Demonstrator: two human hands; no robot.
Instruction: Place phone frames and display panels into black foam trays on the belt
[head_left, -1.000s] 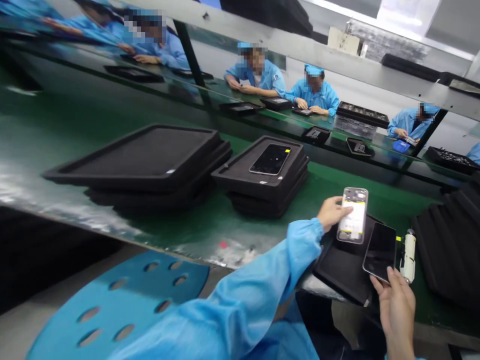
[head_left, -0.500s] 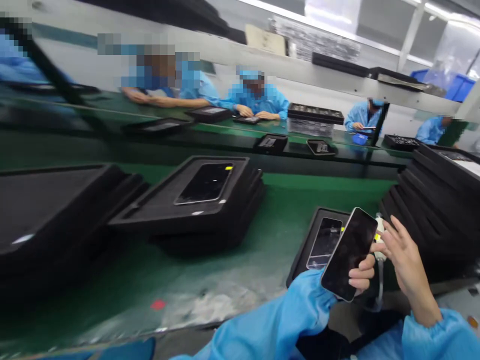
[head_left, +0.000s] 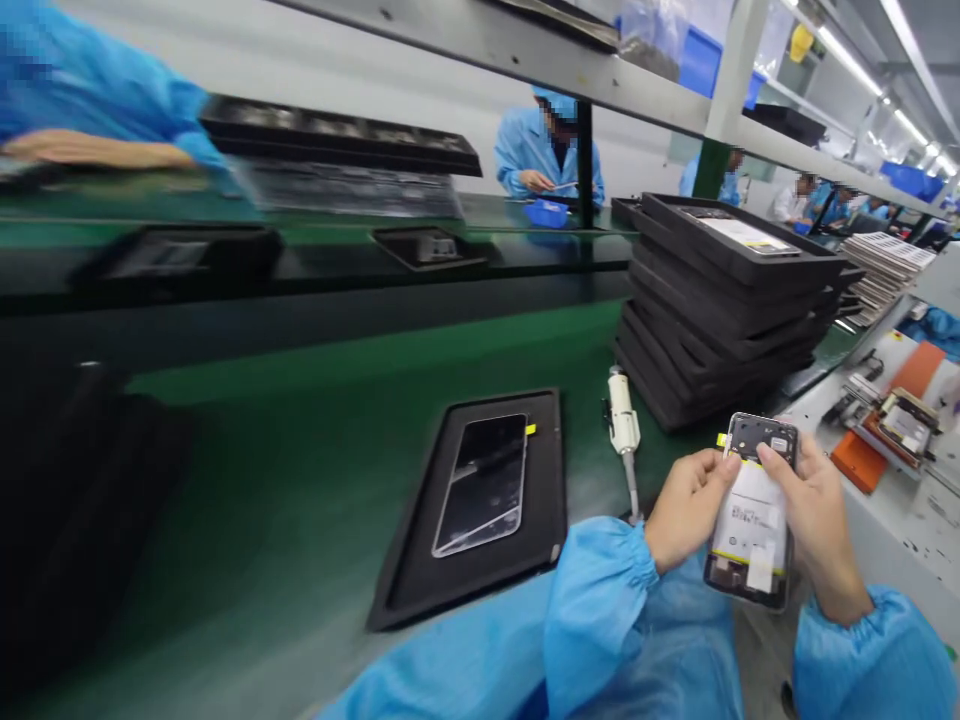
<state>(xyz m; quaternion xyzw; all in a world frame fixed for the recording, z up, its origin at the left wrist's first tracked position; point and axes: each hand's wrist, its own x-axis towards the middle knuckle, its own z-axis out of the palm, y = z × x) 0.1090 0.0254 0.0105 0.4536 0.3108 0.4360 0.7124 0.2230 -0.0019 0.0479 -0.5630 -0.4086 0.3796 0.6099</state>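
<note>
Between my hands is an opened smartphone (head_left: 750, 520), its inner side facing up with a white battery and a dark upper part. My left hand (head_left: 686, 510) grips its left edge, thumb on top. From the right, my right hand (head_left: 821, 520) wraps the other edge, its thumb pressing near the battery's top. A yellow tab sticks out at the phone's upper left. To the left, a black foam tray (head_left: 409, 560) on the green bench carries another phone with a dark glossy screen (head_left: 487, 480). A white handheld tool (head_left: 622, 410) with a grey cable stands beyond my left hand.
A tall stack of black trays (head_left: 720, 320) rises behind my hands, with an opened phone on top. At right, a white machine surface holds an orange fixture (head_left: 866, 455) with a phone. Blurred dark trays stand at left. Co-workers in blue sit across the bench.
The view has swung right. The phone has turned from its dark screen to its open inner side. My right hand, earlier raised with fingers apart beside it, now grips it too.
</note>
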